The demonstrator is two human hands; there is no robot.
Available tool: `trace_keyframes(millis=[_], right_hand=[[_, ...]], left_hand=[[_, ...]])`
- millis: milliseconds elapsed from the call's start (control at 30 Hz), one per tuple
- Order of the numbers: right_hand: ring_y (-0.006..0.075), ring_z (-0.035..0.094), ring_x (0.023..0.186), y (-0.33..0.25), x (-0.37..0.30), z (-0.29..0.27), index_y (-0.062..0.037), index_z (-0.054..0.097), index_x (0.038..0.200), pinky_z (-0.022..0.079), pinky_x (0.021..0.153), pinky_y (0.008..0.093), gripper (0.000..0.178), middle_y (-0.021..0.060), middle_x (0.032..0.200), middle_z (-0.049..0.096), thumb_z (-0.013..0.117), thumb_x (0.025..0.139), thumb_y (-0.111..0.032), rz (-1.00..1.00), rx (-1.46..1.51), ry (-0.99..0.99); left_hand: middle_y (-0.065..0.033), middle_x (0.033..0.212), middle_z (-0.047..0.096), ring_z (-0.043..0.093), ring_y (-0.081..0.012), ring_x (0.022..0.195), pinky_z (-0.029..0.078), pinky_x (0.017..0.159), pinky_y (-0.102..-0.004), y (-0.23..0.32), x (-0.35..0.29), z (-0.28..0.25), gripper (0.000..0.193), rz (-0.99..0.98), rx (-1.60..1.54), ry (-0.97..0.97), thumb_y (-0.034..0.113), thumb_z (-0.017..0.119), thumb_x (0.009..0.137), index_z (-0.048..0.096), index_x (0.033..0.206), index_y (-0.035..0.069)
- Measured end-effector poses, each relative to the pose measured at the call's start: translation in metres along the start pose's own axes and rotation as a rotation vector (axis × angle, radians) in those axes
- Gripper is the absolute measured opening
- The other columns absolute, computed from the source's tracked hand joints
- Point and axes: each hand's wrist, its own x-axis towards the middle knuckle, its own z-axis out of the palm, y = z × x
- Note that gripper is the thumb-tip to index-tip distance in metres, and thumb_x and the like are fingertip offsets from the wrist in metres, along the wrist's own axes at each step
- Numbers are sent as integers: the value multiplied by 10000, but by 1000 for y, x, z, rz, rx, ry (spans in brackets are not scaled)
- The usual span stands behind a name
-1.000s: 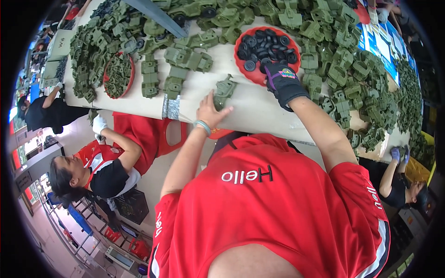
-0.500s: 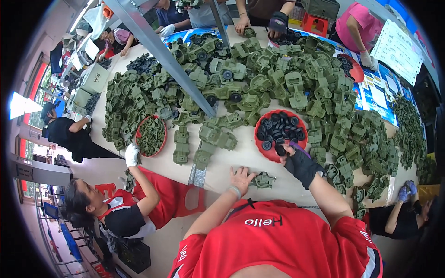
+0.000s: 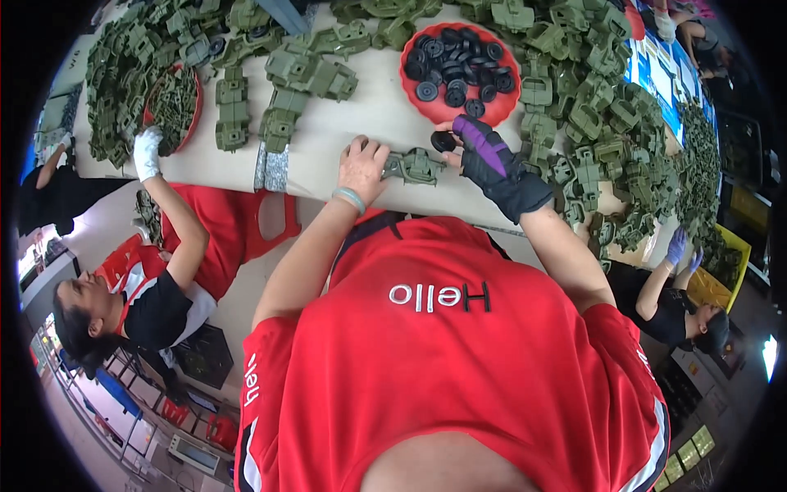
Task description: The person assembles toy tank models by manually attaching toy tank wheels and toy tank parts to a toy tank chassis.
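Note:
At the table's near edge lies a small olive-green toy military vehicle [image 3: 416, 166]. My bare left hand [image 3: 363, 170] is closed on its left end, fingers curled. Just off its right end, my right hand [image 3: 496, 168], in a dark fingerless glove with a purple strip, pinches a black toy wheel [image 3: 443, 141] between thumb and fingertips. Beyond that hand is a scalloped red bowl [image 3: 514, 100] of loose black wheels [image 3: 455, 59]. To the left, more green vehicle bodies [image 3: 232, 111] lie in short rows.
Heaps of green toy parts [image 3: 607, 123] cover the right and far table. On the left a gloved co-worker [image 3: 147, 153] reaches to a red bowl [image 3: 197, 107] of small green parts. Another co-worker [image 3: 676, 287] with purple gloves is at the right. A grey post [image 3: 283, 15] stands on the table.
My view has tilted down. My right hand has come from the wheel bowl toward the toy vehicle, carrying a wheel. My left hand, spread beside the vehicle before, now grips its left end.

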Motion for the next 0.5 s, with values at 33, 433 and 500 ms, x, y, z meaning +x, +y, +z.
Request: trace_keyframes(millis=[33, 433, 500], right_hand=[[281, 665, 1114, 7, -3, 0, -59, 631, 1281, 536, 967, 399, 480, 126, 1148, 679, 792, 830, -81, -161, -251, 0], [341, 650, 985, 5, 18, 27, -115, 688, 1201, 529, 850, 455, 440, 113, 1015, 681, 765, 769, -143, -485, -895, -304], [336, 652, 969, 2, 20, 28, -119, 687, 1162, 526, 845, 456, 425, 112, 990, 673, 777, 750, -170, -447, -920, -292]], left_hand=[[-79, 1283, 603, 482, -344, 1319, 473, 1018, -516, 0, 1, -1, 640, -2, -26, -6, 236, 861, 656, 598, 1232, 145], [-56, 1250, 646, 496, -352, 1323, 514, 962, -515, 7, -7, 1, 599, -24, -35, -24, 208, 845, 666, 582, 1201, 144], [-58, 1250, 646, 497, -353, 1323, 517, 960, -514, 6, -7, 1, 598, -17, -36, -12, 207, 846, 665, 581, 1197, 143]])
